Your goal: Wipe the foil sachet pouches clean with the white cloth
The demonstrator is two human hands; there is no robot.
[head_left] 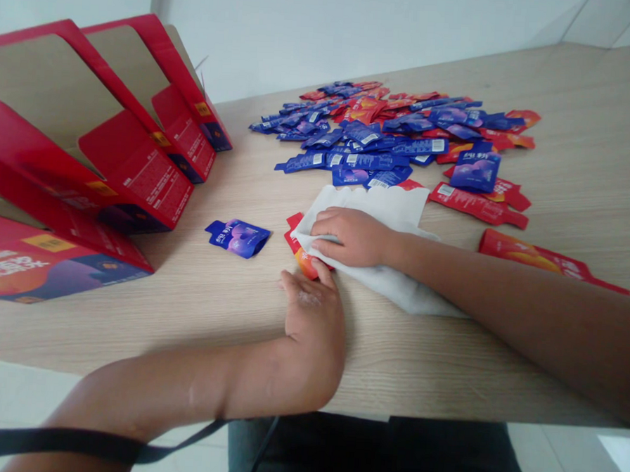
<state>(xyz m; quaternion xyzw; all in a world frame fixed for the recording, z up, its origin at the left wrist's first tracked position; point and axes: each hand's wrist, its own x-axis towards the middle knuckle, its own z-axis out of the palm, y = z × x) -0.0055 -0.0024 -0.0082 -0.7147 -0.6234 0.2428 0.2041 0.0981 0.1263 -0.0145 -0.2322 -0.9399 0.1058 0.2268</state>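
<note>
My right hand has its fingers wrapped round a fold of a white cloth and presses it over a red and orange pouch. Part of that pouch shows at the cloth's left edge. My left hand touches the pouch's lower end, its fingers partly curled against it and partly hidden. A single blue pouch lies on the table to the left of both hands.
Red open-topped boxes stand in a row at the left. A heap of blue and red pouches lies behind the cloth. One red pouch is beyond my right forearm. The wooden table meets a white wall.
</note>
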